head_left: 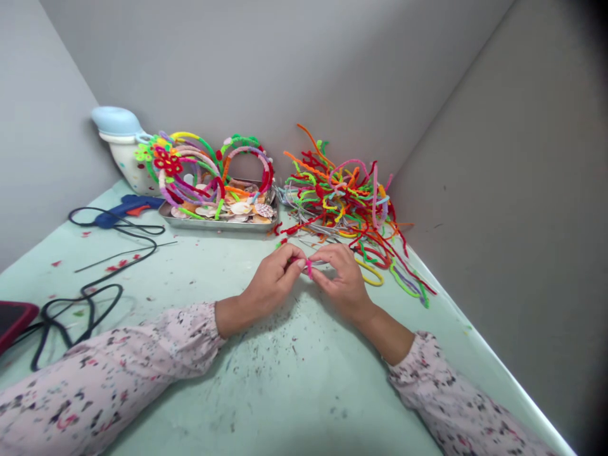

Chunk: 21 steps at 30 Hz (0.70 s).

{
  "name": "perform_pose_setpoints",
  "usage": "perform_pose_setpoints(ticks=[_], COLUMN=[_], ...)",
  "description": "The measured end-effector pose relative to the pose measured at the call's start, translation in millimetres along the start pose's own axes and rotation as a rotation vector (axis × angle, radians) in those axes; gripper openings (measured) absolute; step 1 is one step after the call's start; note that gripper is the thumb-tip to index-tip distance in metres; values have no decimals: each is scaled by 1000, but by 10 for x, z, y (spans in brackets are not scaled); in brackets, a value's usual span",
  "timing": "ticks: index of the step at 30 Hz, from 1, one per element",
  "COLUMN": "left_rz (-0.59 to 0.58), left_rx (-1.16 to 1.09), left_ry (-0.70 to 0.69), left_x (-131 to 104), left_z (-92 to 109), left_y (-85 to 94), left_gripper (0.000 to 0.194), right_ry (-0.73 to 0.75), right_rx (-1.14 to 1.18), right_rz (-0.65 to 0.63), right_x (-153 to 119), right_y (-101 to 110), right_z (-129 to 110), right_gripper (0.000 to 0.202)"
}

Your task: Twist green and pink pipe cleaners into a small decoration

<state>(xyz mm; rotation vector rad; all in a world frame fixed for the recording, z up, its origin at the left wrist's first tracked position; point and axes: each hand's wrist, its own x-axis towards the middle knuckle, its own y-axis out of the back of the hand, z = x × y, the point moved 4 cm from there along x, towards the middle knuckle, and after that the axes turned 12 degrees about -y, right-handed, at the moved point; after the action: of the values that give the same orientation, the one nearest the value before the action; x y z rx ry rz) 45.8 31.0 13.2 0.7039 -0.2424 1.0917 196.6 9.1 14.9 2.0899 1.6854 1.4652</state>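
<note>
Near the middle of the table, my left hand [274, 278] and my right hand [342, 280] meet at the fingertips. Between them is a small piece of bright pink pipe cleaner [310, 268]. The left thumb and index finger pinch it from the left, and the right thumb and index finger close on it from the right. A bit of red and green shows just behind the left fingers. The pink piece is too small to tell its exact shape.
Behind stand a metal tray [218, 225] with shells and colourful hoops, and a tangled heap of pipe cleaners [337, 196]. At the left are a blue glue gun [124, 208], black cable [97, 285], a white container with blue lid [135, 161] and a red-edged object [16, 320].
</note>
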Motion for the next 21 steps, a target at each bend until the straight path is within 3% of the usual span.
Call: perform_pose_setpoints(ticks=[21], left_rz=[1], left_rx=[45], left_ry=[-36], left_x=[13], left_z=[22], left_y=[9], left_gripper=[13], right_ry=[-52], right_rx=[64], right_rz=[11], right_x=[-3], right_y=[-9], right_z=[12], right_gripper=[5])
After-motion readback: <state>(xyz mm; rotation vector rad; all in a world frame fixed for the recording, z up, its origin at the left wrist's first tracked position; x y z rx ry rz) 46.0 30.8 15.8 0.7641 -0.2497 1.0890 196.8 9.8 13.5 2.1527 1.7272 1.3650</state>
